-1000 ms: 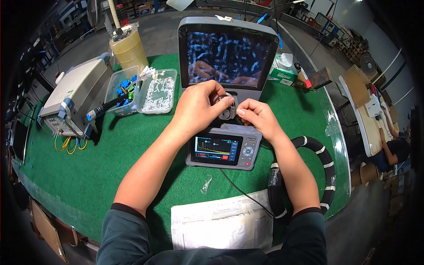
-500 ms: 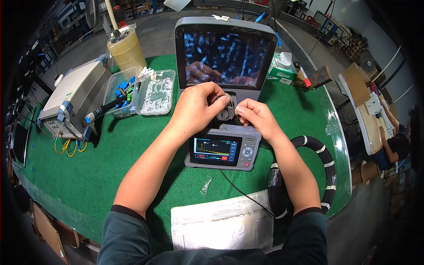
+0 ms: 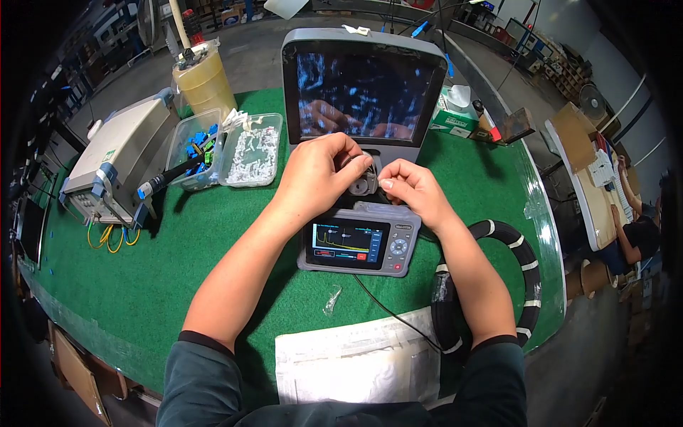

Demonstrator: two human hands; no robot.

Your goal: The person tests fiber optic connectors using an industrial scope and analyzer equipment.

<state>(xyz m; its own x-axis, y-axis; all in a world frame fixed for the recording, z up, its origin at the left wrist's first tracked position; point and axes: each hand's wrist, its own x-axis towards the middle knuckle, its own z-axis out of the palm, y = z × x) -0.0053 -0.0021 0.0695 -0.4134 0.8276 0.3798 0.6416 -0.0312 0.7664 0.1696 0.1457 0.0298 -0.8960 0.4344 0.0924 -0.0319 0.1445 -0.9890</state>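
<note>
My left hand point(image 3: 324, 167) is bent round the left side of a small grey round fixture point(image 3: 363, 183) at the base of the monitor point(image 3: 365, 92); its fingers are closed, and what lies between them is hidden. On the fixture's right side, my right hand point(image 3: 413, 188) has thumb and forefinger pinched together on something too small to make out. Just below both hands lies a grey handheld tester point(image 3: 361, 239), its lit screen showing a yellow trace. The monitor screen shows blue-white specks and a reflection of fingers.
Left are a tub of blue and green connectors point(image 3: 196, 153), a tub of white pieces point(image 3: 250, 155) and a beige instrument point(image 3: 124, 153). A black cable coil point(image 3: 530, 274) lies right, papers point(image 3: 356, 366) in front, a tissue box point(image 3: 453, 117) behind. Another person point(image 3: 637, 235) sits far right.
My right hand has shifted very slightly, its fingertips still pinched. The blue-white pattern on the monitor has changed. My left hand has stayed in place.
</note>
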